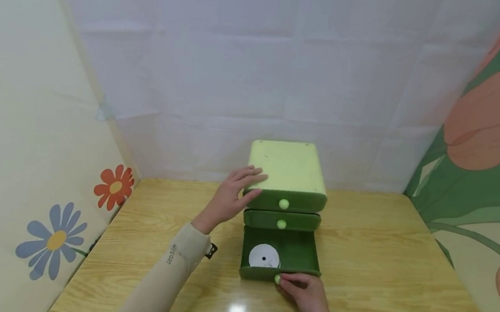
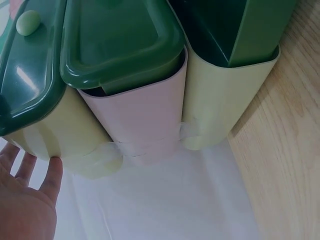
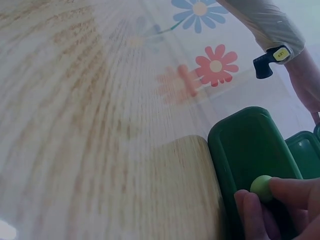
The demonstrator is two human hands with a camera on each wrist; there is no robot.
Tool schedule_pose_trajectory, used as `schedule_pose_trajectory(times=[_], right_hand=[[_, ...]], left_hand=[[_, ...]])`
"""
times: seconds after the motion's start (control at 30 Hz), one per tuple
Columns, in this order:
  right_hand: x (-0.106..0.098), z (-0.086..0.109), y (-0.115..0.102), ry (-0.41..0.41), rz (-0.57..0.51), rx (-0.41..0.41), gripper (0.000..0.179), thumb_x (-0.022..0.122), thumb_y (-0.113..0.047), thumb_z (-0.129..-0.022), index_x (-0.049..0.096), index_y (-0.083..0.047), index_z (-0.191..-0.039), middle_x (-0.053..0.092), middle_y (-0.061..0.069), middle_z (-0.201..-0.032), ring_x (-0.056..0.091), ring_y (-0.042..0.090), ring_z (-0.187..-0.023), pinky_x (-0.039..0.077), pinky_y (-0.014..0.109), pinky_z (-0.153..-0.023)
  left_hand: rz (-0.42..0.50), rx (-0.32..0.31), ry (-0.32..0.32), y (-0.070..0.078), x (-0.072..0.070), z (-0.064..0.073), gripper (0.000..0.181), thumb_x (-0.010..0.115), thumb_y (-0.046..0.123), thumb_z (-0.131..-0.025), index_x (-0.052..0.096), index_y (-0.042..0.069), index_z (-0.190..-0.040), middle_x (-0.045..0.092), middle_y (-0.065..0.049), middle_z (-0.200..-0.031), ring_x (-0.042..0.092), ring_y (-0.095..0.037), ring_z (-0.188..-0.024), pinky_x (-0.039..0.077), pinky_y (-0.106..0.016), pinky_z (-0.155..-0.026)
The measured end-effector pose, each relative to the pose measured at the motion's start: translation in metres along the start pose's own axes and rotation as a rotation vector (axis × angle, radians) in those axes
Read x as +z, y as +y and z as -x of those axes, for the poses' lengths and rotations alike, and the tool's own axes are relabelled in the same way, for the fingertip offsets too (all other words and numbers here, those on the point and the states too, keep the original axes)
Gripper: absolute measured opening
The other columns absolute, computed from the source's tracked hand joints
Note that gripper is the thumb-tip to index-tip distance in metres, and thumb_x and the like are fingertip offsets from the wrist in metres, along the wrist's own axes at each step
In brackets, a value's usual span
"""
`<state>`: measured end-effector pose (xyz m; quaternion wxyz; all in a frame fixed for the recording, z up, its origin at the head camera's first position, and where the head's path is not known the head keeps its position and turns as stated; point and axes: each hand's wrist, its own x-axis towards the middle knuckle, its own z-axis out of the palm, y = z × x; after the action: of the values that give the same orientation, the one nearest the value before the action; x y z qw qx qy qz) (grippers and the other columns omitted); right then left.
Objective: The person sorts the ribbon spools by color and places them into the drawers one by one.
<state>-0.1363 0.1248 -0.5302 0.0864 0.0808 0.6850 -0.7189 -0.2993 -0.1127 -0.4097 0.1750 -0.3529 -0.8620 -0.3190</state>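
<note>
A small three-drawer cabinet [image 1: 285, 164] with a pale green top and dark green drawer fronts stands on the table. Its bottom drawer [image 1: 299, 251] is pulled far out, and a white disc [image 1: 263, 254] with a small dark centre lies inside at the left. My right hand [image 1: 308, 300] pinches the round light green knob [image 3: 262, 188] of that drawer between thumb and fingers. My left hand [image 1: 232, 194] rests against the upper left edge of the cabinet, its fingers spread over the top. The middle drawer [image 1: 266, 220] sticks out slightly; the top drawer [image 1: 264, 198] sits closed.
The wooden table [image 1: 401, 271] spreads around the cabinet. Behind it hangs a white sheet [image 1: 222, 73]. Flower decorations [image 1: 56, 240] mark the left wall, and a panel with large painted flowers [image 1: 493, 119] borders the right side. Clear tape [image 2: 190, 130] joins the cabinet's sections.
</note>
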Motion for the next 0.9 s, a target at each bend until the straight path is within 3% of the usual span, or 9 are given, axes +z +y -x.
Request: schedule_pose_trajectory(times=[0.9], right_hand=[[0.009, -0.023, -0.009, 0.092, 0.036, -0.013, 0.023, 0.081, 0.002, -0.084, 0.076, 0.007, -0.106, 0.076, 0.014, -0.105, 0.076, 0.021, -0.088, 0.064, 0.029, -0.081]], left_hand=[[0.035, -0.019, 0.0, 0.0, 0.001, 0.001, 0.042, 0.061, 0.031, -0.106, 0.059, 0.022, -0.147, 0.05, -0.004, -0.159, 0.035, -0.027, -0.153, 0.035, -0.057, -0.122]])
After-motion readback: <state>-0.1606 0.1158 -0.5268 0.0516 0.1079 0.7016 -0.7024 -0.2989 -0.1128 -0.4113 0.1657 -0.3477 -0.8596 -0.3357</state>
